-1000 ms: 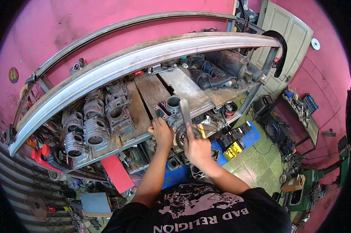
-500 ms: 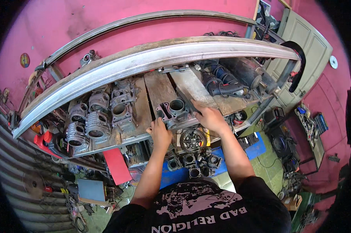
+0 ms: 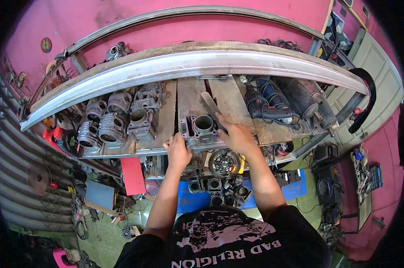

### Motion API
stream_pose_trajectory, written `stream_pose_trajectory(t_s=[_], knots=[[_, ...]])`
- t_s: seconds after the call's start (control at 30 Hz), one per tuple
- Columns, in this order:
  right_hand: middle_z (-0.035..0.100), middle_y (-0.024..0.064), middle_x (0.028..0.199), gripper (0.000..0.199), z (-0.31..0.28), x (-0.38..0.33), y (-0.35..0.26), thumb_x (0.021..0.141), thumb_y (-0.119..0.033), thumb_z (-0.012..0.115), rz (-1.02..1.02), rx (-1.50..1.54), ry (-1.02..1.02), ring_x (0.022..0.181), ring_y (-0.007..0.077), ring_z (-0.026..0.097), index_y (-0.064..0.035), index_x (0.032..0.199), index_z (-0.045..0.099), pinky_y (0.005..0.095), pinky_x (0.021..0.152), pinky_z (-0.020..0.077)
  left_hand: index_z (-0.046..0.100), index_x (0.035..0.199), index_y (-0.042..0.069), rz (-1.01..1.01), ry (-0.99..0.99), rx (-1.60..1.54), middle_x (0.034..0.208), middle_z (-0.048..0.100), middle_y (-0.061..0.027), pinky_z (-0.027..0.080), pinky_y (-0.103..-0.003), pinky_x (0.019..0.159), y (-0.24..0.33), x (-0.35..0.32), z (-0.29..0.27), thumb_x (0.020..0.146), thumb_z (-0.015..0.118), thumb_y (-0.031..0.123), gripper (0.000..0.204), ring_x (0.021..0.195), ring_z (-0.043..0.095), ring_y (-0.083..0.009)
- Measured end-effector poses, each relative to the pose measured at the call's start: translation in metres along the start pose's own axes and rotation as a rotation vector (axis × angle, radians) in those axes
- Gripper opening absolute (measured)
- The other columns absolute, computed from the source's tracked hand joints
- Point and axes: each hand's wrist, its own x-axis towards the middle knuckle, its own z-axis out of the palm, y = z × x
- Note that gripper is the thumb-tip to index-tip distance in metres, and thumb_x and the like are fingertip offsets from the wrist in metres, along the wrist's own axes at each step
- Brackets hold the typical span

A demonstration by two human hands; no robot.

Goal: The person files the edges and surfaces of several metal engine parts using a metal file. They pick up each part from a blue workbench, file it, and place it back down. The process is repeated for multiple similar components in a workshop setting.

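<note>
A grey metal engine cylinder block (image 3: 197, 135) with one round bore facing up sits at the front edge of the wooden shelf, in front of me. My left hand (image 3: 178, 151) is at its near left corner, fingers curled against the side. In my right hand (image 3: 236, 134) is a long, flat, dark bar (image 3: 211, 106) that looks like a file. It slants away from me, past the block's far right side, over the boards. Whether the bar touches the block I cannot tell.
Several more cylinder blocks (image 3: 114, 127) stand on the shelf's left part. Corded power tools (image 3: 273, 111) and a dark cylinder lie to the right. A metal-edged upper shelf (image 3: 202, 62) crosses above. Below are a blue surface (image 3: 273, 190) with engine parts and a red panel (image 3: 133, 176).
My right hand and the bar have moved, so more of the bar now shows beyond the block. My left hand still rests by its left side. The view has shifted.
</note>
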Motion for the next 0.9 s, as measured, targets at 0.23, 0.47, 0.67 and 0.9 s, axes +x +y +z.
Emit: stream_pose_trajectory(t_s=[0.23,0.47,0.67,0.9], knots=[[0.072,0.0258,0.108,0.065,-0.038,-0.064,0.012,0.096,-0.026,0.067,-0.231,-0.015,0.038,0.098,0.0451,0.071,-0.0188,0.157,0.048,0.053,0.088,0.0555,0.055,0.127,-0.003,-0.142,0.249,-0.121,0.118,0.061,-0.0214,0.04,-0.059,0.101,-0.008,0.0,0.011,0.079,0.076,0.006,0.054,0.117,0.056,-0.042],[0.073,0.0245,0.116,0.066,-0.07,0.001,0.036,0.097,-0.029,0.066,-0.058,0.095,-0.394,0.102,0.0449,0.071,-0.0315,0.16,0.045,0.049,0.09,0.056,0.037,0.156,-0.001,-0.253,0.291,-0.097,0.147,0.051,-0.0259,0.034,-0.065,0.109,0.061,-0.03,-0.005,0.07,0.089,0.042,0.109,0.135,0.046,-0.0467],[0.067,0.0238,0.134,0.063,-0.024,0.08,0.078,0.097,-0.025,0.069,-0.339,0.205,-0.398,0.118,0.0394,0.068,-0.0289,0.156,0.051,0.0426,0.102,0.0525,0.047,0.155,0.01,-0.341,0.25,0.148,0.142,0.056,-0.0265,0.035,-0.071,0.1,0.089,0.0,0.001,0.062,0.09,0.065,0.116,0.134,0.047,-0.044],[0.063,0.0203,0.144,0.064,-0.093,0.017,0.054,0.095,-0.018,0.067,-0.184,0.213,-0.529,0.129,0.0353,0.065,-0.0222,0.157,0.05,0.0393,0.111,0.0484,0.049,0.154,0.015,-0.373,0.213,0.129,0.131,0.058,-0.0228,0.034,-0.073,0.101,0.075,-0.006,-0.005,0.063,0.09,0.063,0.112,0.129,0.049,-0.0421]])
